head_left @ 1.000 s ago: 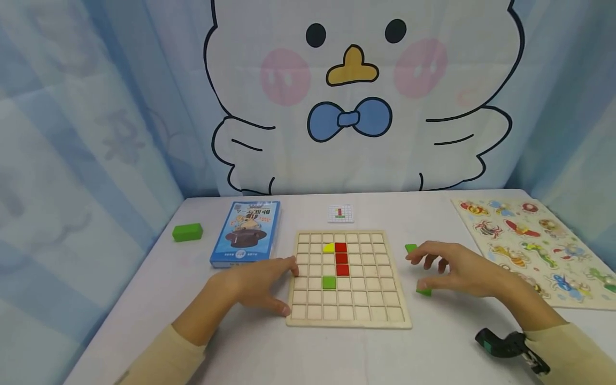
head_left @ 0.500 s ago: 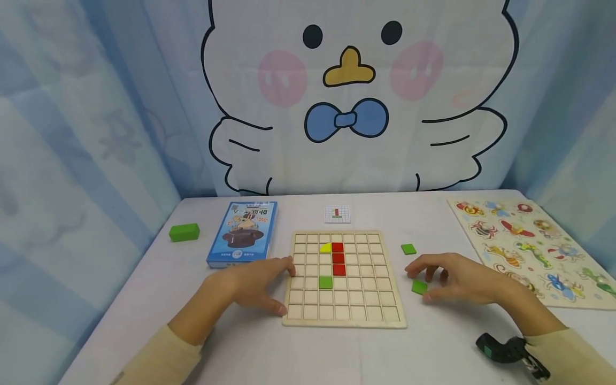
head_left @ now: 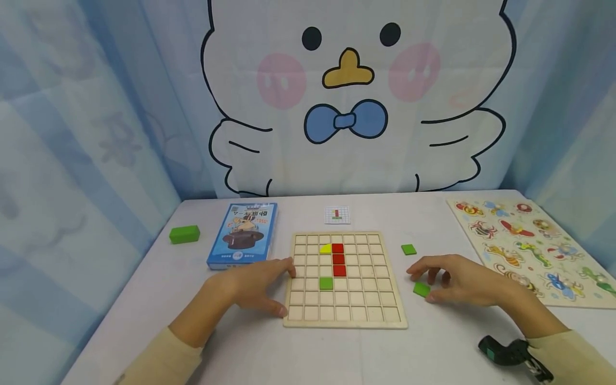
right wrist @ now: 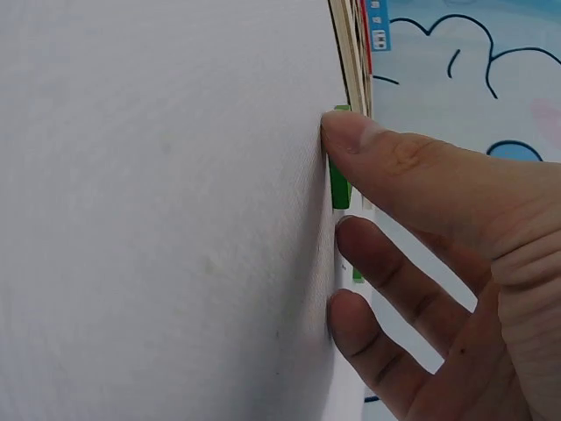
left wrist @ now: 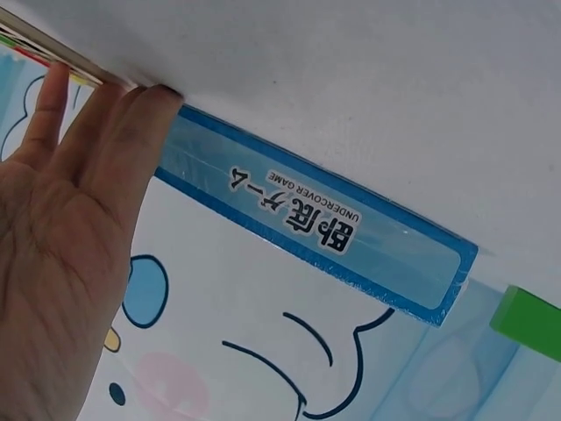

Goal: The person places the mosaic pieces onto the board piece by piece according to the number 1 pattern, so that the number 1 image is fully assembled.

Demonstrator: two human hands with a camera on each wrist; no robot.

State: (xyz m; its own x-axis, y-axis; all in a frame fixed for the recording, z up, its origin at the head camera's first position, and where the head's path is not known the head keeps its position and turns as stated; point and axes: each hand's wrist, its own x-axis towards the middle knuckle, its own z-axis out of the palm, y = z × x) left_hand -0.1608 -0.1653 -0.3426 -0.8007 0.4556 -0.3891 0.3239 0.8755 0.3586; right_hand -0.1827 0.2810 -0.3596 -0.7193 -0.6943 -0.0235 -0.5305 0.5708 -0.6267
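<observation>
A wooden grid board (head_left: 369, 315) lies flat on the table, carrying a yellow piece (head_left: 326, 248), a column of red squares (head_left: 339, 258) and one green square (head_left: 326, 283). My left hand (head_left: 252, 283) touches the board's left edge with fingertips and thumb; the left wrist view shows its fingers extended. On the right, my right hand (head_left: 459, 280) is loosely curved over a loose green square tile (head_left: 421, 290). The thumb is against or just beside that tile; the other fingertips rest on the tablecloth, not closed round it. Another green tile (head_left: 408, 249) lies farther back.
Behind the board lies a small pattern card (head_left: 337, 215). A blue game box (head_left: 244, 235) and a green block (head_left: 184, 234) are at the left. An insect puzzle board (head_left: 534, 246) occupies the right side. A curtain (head_left: 346, 171) hangs behind the table.
My right hand has shifted a little nearer to me, uncovering the far green tile and coming over the near one. My left hand has stayed at the board's edge.
</observation>
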